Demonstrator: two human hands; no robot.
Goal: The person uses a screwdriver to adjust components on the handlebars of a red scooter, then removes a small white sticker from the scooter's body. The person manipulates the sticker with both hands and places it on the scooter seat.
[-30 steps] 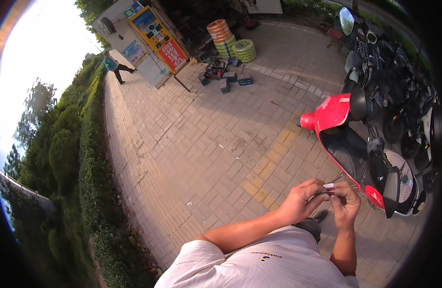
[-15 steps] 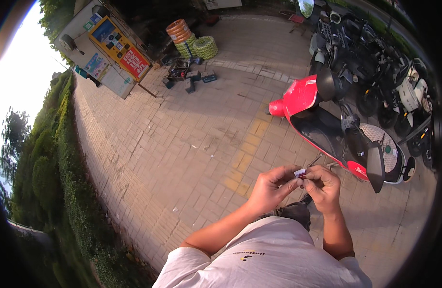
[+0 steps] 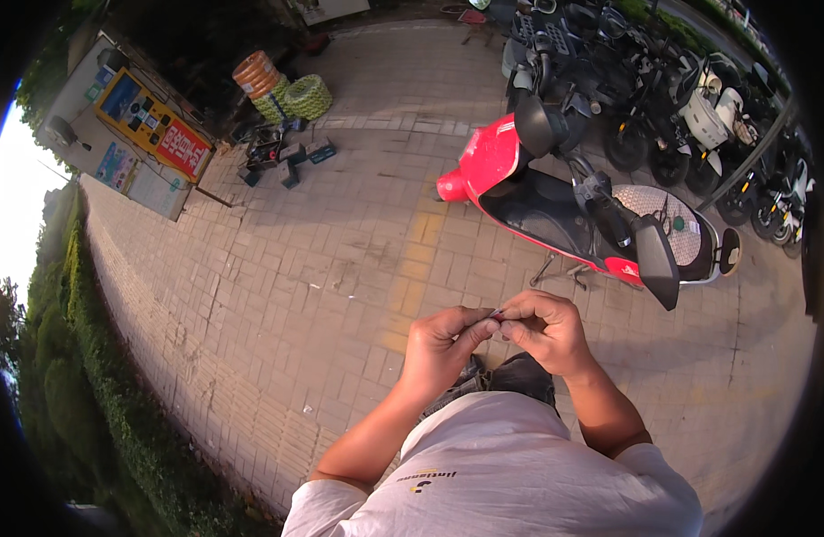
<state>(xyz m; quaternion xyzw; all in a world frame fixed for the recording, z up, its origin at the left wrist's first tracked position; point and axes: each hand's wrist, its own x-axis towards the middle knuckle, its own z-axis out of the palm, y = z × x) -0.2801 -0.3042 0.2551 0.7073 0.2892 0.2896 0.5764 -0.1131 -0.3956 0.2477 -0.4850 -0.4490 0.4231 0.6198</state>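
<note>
Both my hands meet in front of my body, fingertips pinched round one tiny item (image 3: 496, 314). It looks whitish with some dark red; its kind I cannot make out, and the fingers cover most of it. My left hand (image 3: 443, 345) grips it from the left, thumb against the bent forefinger. From the right, my right hand (image 3: 548, 333) closes on it with thumb and fingers. Beyond my right hand a red scooter (image 3: 492, 159) with a black seat stands on the paving, not touched by either hand.
Several parked scooters (image 3: 698, 121) crowd the far right. At the far left stand a yellow-and-red machine (image 3: 148, 112), wrapped orange tyres (image 3: 255, 73) and green-yellow wrapped tyres (image 3: 307, 97). Dark boxes (image 3: 291, 172) lie on the paving before them. A hedge (image 3: 107, 376) borders the left.
The whole view has shifted, so the scooter and machine sit further left. My hands remain together, now hiding more of the small item, whose white and red faces showed earlier.
</note>
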